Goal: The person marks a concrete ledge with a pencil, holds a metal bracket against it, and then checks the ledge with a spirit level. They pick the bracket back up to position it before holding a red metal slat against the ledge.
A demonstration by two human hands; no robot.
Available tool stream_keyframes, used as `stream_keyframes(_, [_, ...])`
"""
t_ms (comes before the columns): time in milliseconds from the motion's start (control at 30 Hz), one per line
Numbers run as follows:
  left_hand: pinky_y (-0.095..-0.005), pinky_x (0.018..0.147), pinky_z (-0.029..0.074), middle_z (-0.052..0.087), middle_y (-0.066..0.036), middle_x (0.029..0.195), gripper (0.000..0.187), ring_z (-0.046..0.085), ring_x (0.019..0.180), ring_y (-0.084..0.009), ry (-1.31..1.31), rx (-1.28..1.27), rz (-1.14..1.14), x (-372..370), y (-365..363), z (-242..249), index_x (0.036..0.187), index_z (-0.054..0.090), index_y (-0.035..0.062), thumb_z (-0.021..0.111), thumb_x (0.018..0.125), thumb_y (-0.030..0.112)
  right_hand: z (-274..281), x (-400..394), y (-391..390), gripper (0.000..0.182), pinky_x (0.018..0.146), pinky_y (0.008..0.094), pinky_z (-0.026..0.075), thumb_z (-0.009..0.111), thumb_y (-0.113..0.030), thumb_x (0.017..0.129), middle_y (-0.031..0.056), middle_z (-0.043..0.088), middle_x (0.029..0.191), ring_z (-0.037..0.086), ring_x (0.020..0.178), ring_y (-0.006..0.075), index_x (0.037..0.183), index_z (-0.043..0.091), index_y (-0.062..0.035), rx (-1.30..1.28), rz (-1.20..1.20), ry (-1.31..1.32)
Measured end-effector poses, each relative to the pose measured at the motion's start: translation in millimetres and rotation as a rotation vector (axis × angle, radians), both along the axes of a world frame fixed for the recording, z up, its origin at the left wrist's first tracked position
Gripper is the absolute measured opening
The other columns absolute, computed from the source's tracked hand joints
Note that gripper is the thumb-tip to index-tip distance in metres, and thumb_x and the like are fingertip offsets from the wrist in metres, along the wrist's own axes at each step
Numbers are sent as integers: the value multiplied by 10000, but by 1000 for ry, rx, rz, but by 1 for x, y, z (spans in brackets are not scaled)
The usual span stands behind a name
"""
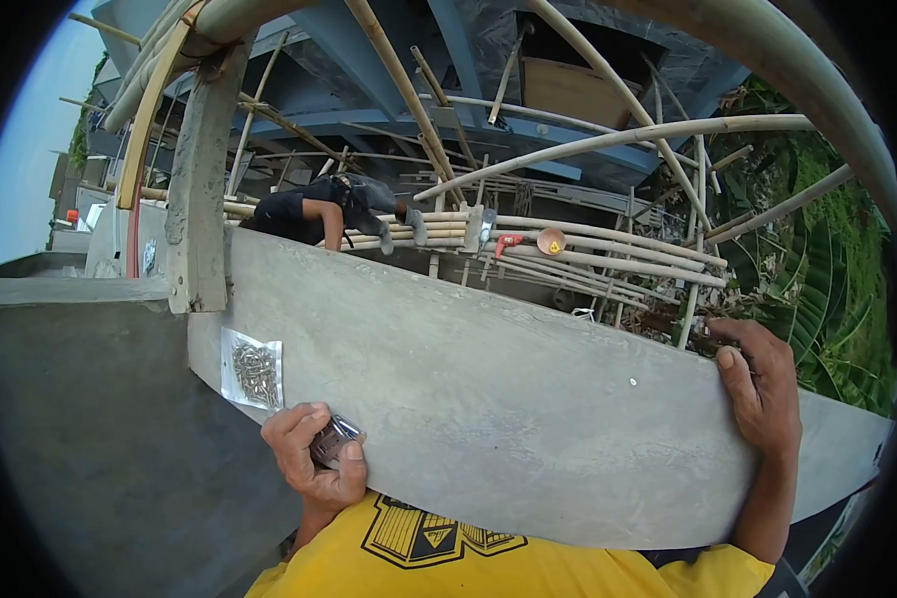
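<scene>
My left hand [314, 453] is closed around a small dark-grey, box-like piece with a shiny metal edge [335, 439], held just over the near edge of the grey concrete ledge [488, 389]. Close above that hand, a clear plastic bag of metal screws or anchors [254, 371] lies on the ledge. At the far right edge my right hand [762, 384] grips the ledge, thumb on its top and fingers bent over the far side, where their tips are partly hidden. A small white bit [633, 382] lies on the ledge to its left.
Beyond the ledge, bamboo scaffolding [608, 249] carries a red power tool [506, 244] and an orange-brown bowl [551, 241]. A person in dark clothes [299, 214] bends over there. A concrete post [204, 189] rises at left; banana leaves [817, 299] hang at right.
</scene>
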State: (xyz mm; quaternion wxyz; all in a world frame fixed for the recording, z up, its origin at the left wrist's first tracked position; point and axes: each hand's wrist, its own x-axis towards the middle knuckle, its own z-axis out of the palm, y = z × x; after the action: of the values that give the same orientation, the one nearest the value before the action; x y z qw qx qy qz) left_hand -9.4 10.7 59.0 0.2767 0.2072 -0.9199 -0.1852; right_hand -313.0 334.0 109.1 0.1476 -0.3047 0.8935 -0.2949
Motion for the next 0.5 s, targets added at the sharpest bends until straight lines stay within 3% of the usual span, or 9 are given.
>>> stream_keyframes(167, [-359,841,469,538,-149,1093,406,541,968,-248,50,54,-19,3,0,-4,1131,588,17,660,803,245,1,-2,0,311,726,373,526,611,-242,945,201,682,954,662,812,332,1098,674,22,-18,-9,-49])
stream_keyframes(233, [-394,818,445,522,-137,1058,403,492,947,-273,55,81,0,3,1,-4,1081,593,46,688,731,224,1,-2,1,314,726,375,527,611,-246,944,205,684,958,665,812,334,1098,676,21,-5,-1,-46])
stream_keyframes(333, [-398,823,441,515,-135,1049,430,486,945,-273,46,82,23,4,1,-5,1076,593,48,698,705,239,-4,-3,3,317,724,380,529,609,-253,944,213,690,975,671,828,337,1093,679,18,-39,23,-2])
stream_keyframes(433, [-320,791,443,499,-121,1083,471,512,925,-203,13,22,-8,6,-2,-5,1148,579,20,686,772,282,-3,-3,2,316,729,381,534,613,-251,941,217,693,997,675,846,342,1087,679,21,-28,37,6])
stream_keyframes(500, [-320,795,443,497,-121,1088,481,512,928,-203,3,18,-10,7,-3,-5,1154,577,18,690,769,284,-2,-2,1,311,737,380,539,616,-245,940,217,695,998,675,853,348,1081,678,25,-40,-10,-61])
